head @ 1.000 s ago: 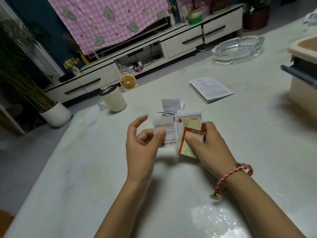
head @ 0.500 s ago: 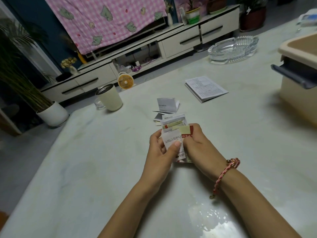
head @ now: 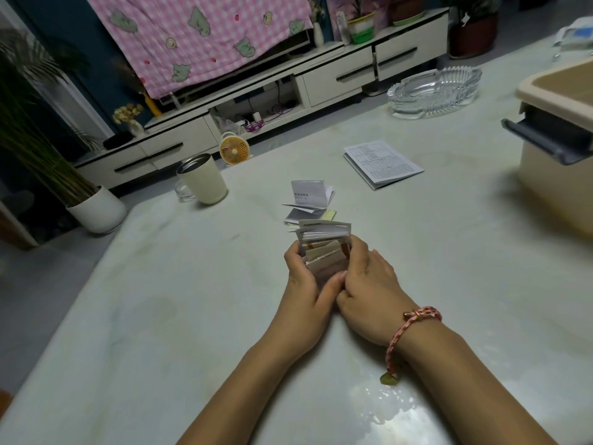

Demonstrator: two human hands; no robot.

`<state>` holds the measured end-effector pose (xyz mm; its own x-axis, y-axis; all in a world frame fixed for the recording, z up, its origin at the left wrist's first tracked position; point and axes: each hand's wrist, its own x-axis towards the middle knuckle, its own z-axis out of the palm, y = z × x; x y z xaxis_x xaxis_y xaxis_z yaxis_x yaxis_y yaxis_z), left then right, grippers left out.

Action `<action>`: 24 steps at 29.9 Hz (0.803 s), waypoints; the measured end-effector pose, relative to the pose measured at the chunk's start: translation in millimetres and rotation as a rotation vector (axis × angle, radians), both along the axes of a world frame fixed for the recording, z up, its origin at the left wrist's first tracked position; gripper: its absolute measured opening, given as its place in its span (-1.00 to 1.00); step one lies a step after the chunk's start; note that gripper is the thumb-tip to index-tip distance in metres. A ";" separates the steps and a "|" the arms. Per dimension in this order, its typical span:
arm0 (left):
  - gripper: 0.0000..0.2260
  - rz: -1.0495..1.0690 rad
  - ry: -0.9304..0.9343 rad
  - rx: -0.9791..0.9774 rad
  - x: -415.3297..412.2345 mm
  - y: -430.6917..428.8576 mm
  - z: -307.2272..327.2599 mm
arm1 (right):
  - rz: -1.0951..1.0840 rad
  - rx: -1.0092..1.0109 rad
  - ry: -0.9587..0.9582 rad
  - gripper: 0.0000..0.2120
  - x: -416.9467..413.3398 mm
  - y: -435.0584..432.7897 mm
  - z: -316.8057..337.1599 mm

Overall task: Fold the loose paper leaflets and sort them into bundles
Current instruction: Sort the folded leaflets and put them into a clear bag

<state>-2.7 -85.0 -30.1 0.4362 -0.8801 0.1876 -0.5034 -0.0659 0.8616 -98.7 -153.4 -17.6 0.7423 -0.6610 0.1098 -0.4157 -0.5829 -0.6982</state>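
Note:
A bundle of small folded leaflets (head: 324,248) stands on edge on the pale table (head: 160,316), white sheets behind and tan and red ones in front. My left hand (head: 305,284) clasps its left side and my right hand (head: 365,281) clasps its right side, thumbs meeting at the bottom. Just beyond lies a small pile of folded white leaflets (head: 309,200) with a yellow slip under it. A larger printed leaflet (head: 382,163) lies flat farther back to the right.
A cream mug (head: 202,178) stands at the table's far left edge, a glass ashtray (head: 434,91) at the back right. A beige box with a grey handle (head: 558,146) fills the right edge. A small orange fan (head: 234,152) sits behind the table.
My left hand brought its single white leaflet across onto the stack in my right hand. Both hands now close around the bundle, held more upright.

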 end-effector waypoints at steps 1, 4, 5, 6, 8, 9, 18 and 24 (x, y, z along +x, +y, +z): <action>-0.57 0.037 -0.011 -0.014 0.2 -0.2 1.0 | -0.006 -0.008 -0.008 -0.38 -0.2 -0.9 0.4; -0.62 0.193 0.000 -0.086 4.9 -0.8 2.0 | -0.052 -0.056 -0.061 -0.57 0.6 -1.9 1.1; -0.63 0.228 0.004 -0.102 5.7 -0.8 2.7 | -0.067 -0.048 -0.084 -0.62 1.1 -2.1 1.2; -0.63 0.252 0.023 -0.115 6.2 -0.8 3.3 | -0.074 -0.007 -0.119 -0.65 1.6 -2.8 0.8; -0.68 0.277 0.144 -0.137 3.6 -1.2 7.3 | -0.073 0.181 -0.250 -0.68 1.0 -4.0 2.1; -0.71 0.280 0.229 -0.146 1.3 -1.1 10.4 | -0.070 0.292 -0.325 -0.69 0.5 -4.2 4.1; -0.58 0.329 0.481 -0.051 4.5 5.3 35.5 | -0.018 0.708 -0.196 -0.70 -30.4 -21.2 36.0; -0.79 0.300 0.155 -0.052 -44.4 5.0 49.1 | 0.048 0.736 0.106 -0.75 -99.1 -26.0 55.2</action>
<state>-47.0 -80.0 19.0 0.7011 -0.6992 0.1401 -0.3307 -0.1448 0.9326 -197.9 -179.3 37.6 0.7540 -0.5026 -0.4230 -0.4887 0.0011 -0.8724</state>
